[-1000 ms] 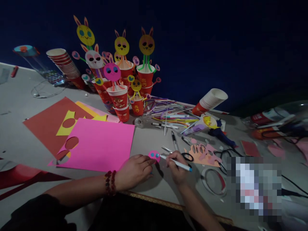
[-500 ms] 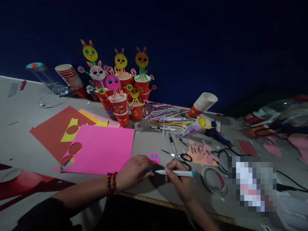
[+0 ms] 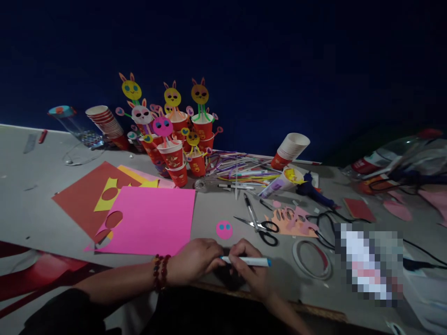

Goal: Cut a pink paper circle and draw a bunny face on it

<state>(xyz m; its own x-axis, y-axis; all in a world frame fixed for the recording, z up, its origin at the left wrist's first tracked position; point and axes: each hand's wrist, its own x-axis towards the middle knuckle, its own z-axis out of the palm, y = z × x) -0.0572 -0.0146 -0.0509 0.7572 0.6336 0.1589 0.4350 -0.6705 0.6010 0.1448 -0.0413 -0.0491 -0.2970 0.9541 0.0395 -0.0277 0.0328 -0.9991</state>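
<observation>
My right hand (image 3: 247, 267) grips a white marker (image 3: 257, 262) with a blue end, held level near the table's front edge. My left hand (image 3: 197, 261), with a bead bracelet (image 3: 160, 272) at its wrist, has its fingers closed round the marker's tip end. Only a sliver of the blue cap shows between the two hands. Just beyond them lies a pink paper disc (image 3: 224, 230) with two blue dots. A pink paper sheet (image 3: 157, 218) lies left of the disc, and black-handled scissors (image 3: 260, 228) lie to its right beside a pen (image 3: 249, 209).
Red paper cups (image 3: 176, 158) with paper rabbit figures stand at the back left. Behind the scissors are scattered pipe cleaners (image 3: 240, 170), a cup stack (image 3: 291, 149) and a blue glue gun (image 3: 316, 190). A tape roll (image 3: 310, 259) and cables lie at right.
The marker's tip, bare before, is now in the cap at my left fingers. My hands have come closer together and lower, and the disc is fully uncovered.
</observation>
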